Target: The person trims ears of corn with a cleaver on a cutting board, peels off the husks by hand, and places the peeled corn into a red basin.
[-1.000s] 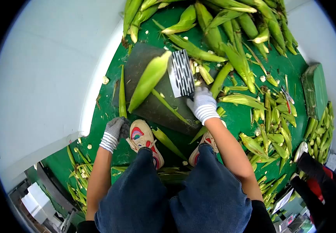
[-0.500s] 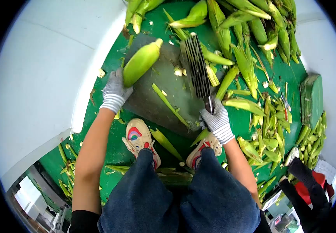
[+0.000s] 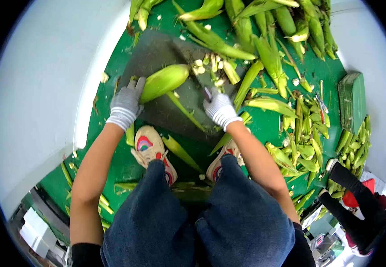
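Note:
My left hand (image 3: 127,103), in a grey and white striped glove, grips the near end of a green husked ear of corn (image 3: 164,82). The ear lies over a dark grey board (image 3: 150,51) on the green floor. In my right hand (image 3: 221,109), gloved alike, is the handle of a cleaver (image 3: 207,92). Its dark blade is seen almost edge-on and blurred, close to the ear's far end. Cut pale corn stubs (image 3: 199,67) lie right of the blade. A loose strip of husk (image 3: 185,110) crosses the board below the ear.
Unshucked corn (image 3: 271,53) is heaped at the top right. Husk scraps (image 3: 308,142) litter the right side, near a green box (image 3: 352,102). White panels (image 3: 50,80) rise at the left. My shoes (image 3: 150,144) are just below the board. Another person (image 3: 357,200) is at the lower right.
The cleaver has swung left from broadside to edge-on, toward the corn's far end. The ear has tipped flatter, and its pale stalk end no longer shows. More cut stubs are visible.

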